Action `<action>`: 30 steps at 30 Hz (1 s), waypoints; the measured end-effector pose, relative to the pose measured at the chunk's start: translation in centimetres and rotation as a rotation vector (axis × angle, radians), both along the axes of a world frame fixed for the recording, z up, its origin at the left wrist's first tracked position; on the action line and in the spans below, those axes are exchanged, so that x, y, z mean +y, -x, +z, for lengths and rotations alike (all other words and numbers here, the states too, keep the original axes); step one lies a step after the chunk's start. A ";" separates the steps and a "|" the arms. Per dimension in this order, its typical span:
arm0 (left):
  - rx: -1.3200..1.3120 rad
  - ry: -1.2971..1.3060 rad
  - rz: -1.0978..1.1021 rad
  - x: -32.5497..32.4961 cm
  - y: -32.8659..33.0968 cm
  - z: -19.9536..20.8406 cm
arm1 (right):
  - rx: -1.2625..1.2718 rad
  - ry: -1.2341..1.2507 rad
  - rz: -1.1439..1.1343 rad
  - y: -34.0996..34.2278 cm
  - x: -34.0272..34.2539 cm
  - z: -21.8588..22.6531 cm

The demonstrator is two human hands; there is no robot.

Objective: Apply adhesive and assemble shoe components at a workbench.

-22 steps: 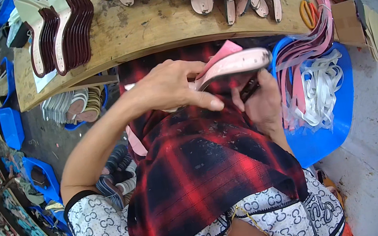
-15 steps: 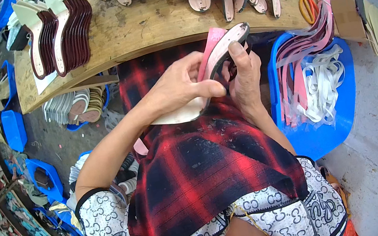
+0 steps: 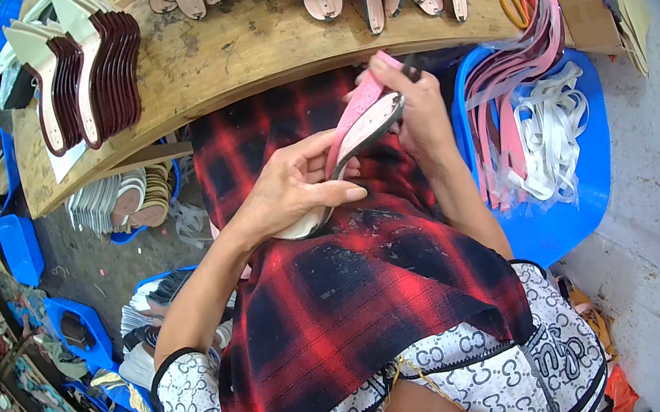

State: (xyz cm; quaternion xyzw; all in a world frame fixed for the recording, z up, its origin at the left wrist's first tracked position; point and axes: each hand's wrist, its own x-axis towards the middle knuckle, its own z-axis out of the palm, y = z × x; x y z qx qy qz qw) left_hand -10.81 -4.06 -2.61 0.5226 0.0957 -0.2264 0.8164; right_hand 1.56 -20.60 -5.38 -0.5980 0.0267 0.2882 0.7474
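Note:
Above my lap, in front of the table edge, a shoe insole (image 3: pixel 373 124) is held tilted, its far end up to the right. It has a pale pink face and a black edge. My left hand (image 3: pixel 287 185) grips its lower part, thumb on the near side and fingers behind. Along the insole's far side runs a pink strip (image 3: pixel 362 102). The strip's upper end is pinched in the fingers of my right hand (image 3: pixel 423 114). A small dark piece shows by the right fingertips; I cannot tell what it is.
On the wooden table (image 3: pixel 234 52) are stacked dark-red-edged insoles (image 3: pixel 95 79), piled pale insoles (image 3: pixel 326 1) and orange-handled scissors (image 3: pixel 516 0). A blue bin (image 3: pixel 598 187) at right holds pink strips (image 3: pixel 509 145) and white bands (image 3: pixel 554 138). Cardboard box (image 3: pixel 588 14) beyond; more blue bins (image 3: pixel 21 249) stand left.
The insole has come down and turned flatter, showing more of the pink strip. My right thumb has gone from the insole's edge to the strip's upper end. The whole view has shifted slightly.

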 end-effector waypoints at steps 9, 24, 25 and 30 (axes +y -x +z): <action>-0.404 -0.776 -0.211 0.5 -1.9 -2.7 | 0.246 -0.609 -0.221 0.3 1.0 -1.9; 0.258 0.149 0.127 1.8 3.1 -1.8 | 0.037 -0.621 0.057 1.6 1.6 3.9; 0.234 0.229 0.079 2.2 3.1 -1.2 | 0.009 -0.560 0.054 1.3 1.4 4.2; -0.363 -0.920 -0.087 1.9 -1.6 2.8 | -0.198 -0.307 -0.033 2.0 4.2 4.6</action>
